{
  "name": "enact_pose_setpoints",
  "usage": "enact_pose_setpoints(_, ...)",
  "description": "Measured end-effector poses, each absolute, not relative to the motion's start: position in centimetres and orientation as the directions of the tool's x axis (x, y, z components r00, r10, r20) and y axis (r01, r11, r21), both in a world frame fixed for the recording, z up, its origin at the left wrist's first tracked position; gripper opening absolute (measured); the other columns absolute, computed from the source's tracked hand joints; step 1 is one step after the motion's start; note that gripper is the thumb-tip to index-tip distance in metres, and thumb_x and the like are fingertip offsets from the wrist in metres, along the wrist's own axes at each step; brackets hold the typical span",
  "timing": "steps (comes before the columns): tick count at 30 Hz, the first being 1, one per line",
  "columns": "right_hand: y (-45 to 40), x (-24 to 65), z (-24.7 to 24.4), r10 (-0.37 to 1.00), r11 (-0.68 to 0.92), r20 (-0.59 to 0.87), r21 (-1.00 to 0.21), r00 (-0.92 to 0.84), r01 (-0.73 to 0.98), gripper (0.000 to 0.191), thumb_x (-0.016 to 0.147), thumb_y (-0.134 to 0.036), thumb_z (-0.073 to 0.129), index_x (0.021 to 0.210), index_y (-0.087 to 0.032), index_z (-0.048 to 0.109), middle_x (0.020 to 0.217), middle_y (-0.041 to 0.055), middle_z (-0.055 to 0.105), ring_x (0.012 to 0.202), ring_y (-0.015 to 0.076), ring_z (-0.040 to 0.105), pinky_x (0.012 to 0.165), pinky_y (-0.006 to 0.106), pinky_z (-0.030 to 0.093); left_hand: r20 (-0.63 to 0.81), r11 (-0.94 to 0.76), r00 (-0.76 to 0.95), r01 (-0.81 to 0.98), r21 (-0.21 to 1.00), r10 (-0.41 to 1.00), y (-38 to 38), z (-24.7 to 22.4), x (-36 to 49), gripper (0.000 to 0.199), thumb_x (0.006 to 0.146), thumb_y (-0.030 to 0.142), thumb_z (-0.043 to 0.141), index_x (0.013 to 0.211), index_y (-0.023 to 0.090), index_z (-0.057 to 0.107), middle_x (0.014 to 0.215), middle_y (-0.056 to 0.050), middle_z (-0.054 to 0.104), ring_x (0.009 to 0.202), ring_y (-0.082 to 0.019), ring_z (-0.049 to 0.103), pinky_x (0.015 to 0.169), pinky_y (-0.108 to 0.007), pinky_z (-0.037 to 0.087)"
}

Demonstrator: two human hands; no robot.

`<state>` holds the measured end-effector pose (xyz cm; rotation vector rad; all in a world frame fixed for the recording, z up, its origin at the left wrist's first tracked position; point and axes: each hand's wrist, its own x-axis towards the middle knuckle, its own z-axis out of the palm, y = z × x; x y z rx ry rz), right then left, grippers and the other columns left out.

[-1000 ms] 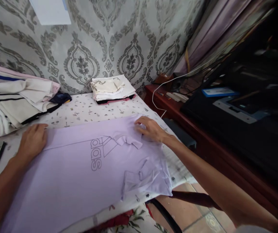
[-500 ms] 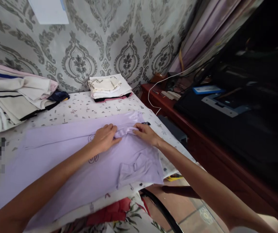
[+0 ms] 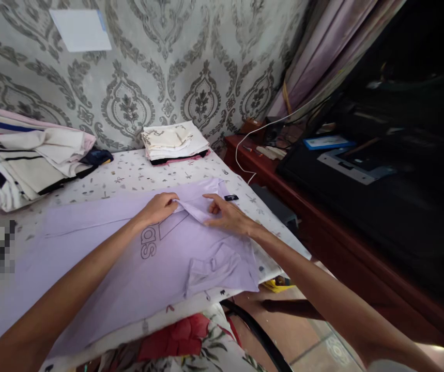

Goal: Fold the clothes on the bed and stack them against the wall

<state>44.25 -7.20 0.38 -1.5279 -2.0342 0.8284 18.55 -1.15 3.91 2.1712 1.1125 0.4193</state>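
Note:
A lavender T-shirt (image 3: 105, 279) with dark outlined lettering lies spread over the patterned sheet, its upper side folded inward. My left hand (image 3: 157, 207) pinches a raised bit of its fabric between thumb and fingers. To the right, my right hand (image 3: 227, 214) has thumb and forefinger apart beside the lifted sleeve cloth; it lightly touches the shirt and grips nothing that I can see. A black neck tag (image 3: 231, 197) shows just beyond that hand. The other sleeve (image 3: 214, 266) lies crumpled inward near the front edge.
Folded clothes (image 3: 177, 142) are stacked by the wall. A larger pile of clothes (image 3: 39, 165) lies at the left. On the right stand a dark red wooden cabinet (image 3: 307, 206) and a black screen. A white cable (image 3: 241, 144) hangs down between bed and cabinet.
My left hand has moved slightly left and pulled the fabric up into a pinch, uncovering more of the print. My right hand's fingers have come off the cloth and spread.

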Motion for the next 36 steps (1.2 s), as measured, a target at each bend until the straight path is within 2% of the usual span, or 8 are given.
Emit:
enact_pose_setpoints(3,-8.2,43.3,1.0,0.955,0.281,0.064,-0.506,-0.289,0.816,0.083,0.075,-0.032,0.076,0.149,-0.026,0.039,0.11,0.0065,0.062,0.095,0.0228,0.06,0.086,0.038,0.046,-0.036,-0.365,0.564,0.581,0.727,0.825,-1.3,4.0,18.5,0.022,0.082,0.03,0.046,0.083,0.018,0.065,0.072,0.001,0.06,0.066,-0.016,0.053,0.061,-0.028,0.037)
enact_pose_setpoints(8,-9.6,41.0,1.4,0.885,0.448,0.256,-0.243,-0.389,0.86,0.082,0.077,-0.04,0.078,0.146,-0.02,0.04,0.132,0.0157,0.056,0.122,0.0344,0.051,0.101,0.05,0.041,0.025,-0.4,0.573,0.54,0.741,0.819,-1.2,4.1,18.5,0.022,0.082,0.036,0.048,0.071,0.019,0.057,0.064,0.003,0.051,0.063,-0.015,0.047,0.059,-0.027,0.034)
enact_pose_setpoints(14,-9.4,38.3,0.2,0.886,0.351,0.35,-0.081,-0.303,0.933,0.04,0.087,-0.016,0.058,0.126,-0.011,0.055,0.113,0.0161,0.064,0.103,0.0297,0.057,0.089,0.04,0.044,0.083,-0.393,0.521,0.521,0.758,0.85,-1.1,4.2,18.8,0.024,0.08,0.04,0.052,0.07,0.019,0.054,0.064,0.004,0.05,0.06,-0.013,0.044,0.059,-0.027,0.034)
enact_pose_setpoints(20,-9.9,39.6,1.0,0.892,0.335,0.344,-0.065,-0.294,0.94,0.031,0.085,0.0,0.041,0.098,-0.014,0.065,0.097,0.0139,0.067,0.091,0.0261,0.057,0.081,0.036,0.041,0.135,-0.496,0.566,0.554,0.668,0.813,-2.8,4.5,17.8,0.018,0.084,0.035,0.052,0.081,0.019,0.062,0.081,0.0,0.064,0.071,-0.016,0.054,0.065,-0.027,0.039)
enact_pose_setpoints(24,-11.3,41.7,2.0,0.876,0.479,0.215,-0.282,-0.432,0.831,0.023,0.08,-0.003,0.047,0.081,-0.018,0.065,0.086,0.0069,0.068,0.079,0.019,0.059,0.074,0.029,0.042,0.063,-0.616,0.705,0.568,0.546,0.706,-4.9,4.7,16.4,0.017,0.086,0.032,0.055,0.086,0.02,0.067,0.089,-0.003,0.069,0.083,-0.02,0.06,0.073,-0.03,0.042)
enact_pose_setpoints(29,-10.1,41.7,2.7,0.918,0.396,0.209,-0.489,-0.336,0.777,0.021,0.086,-0.02,0.048,0.086,-0.02,0.069,0.072,0.0009,0.068,0.063,0.0161,0.059,0.063,0.026,0.043,0.077,-0.551,0.652,0.566,0.613,0.755,-5.5,4.5,15.2,0.023,0.093,0.036,0.05,0.094,0.02,0.066,0.095,-0.004,0.072,0.087,-0.019,0.065,0.073,-0.029,0.046)
enact_pose_setpoints(33,-5.7,38.7,2.0,0.903,0.402,0.309,-0.354,-0.3,0.844,0.037,0.094,-0.029,0.043,0.117,-0.016,0.068,0.113,0.0128,0.072,0.102,0.0256,0.067,0.09,0.036,0.05,0.191,-0.518,0.493,0.705,0.485,0.849,-3.4,3.0,14.4,0.031,0.096,0.03,0.042,0.114,0.017,0.062,0.116,-0.011,0.07,0.109,-0.023,0.063,0.094,-0.035,0.047)
enact_pose_setpoints(36,-2.7,36.3,0.2,0.899,0.384,0.291,-0.166,-0.327,0.908,0.052,0.097,-0.04,0.042,0.141,-0.014,0.054,0.149,0.019,0.05,0.138,0.0324,0.046,0.111,0.049,0.038,0.18,-0.442,0.404,0.838,0.321,0.897,-1.5,1.6,12.2,0.045,0.099,0.032,0.037,0.138,0.015,0.05,0.144,-0.016,0.055,0.136,-0.026,0.047,0.113,-0.041,0.035)
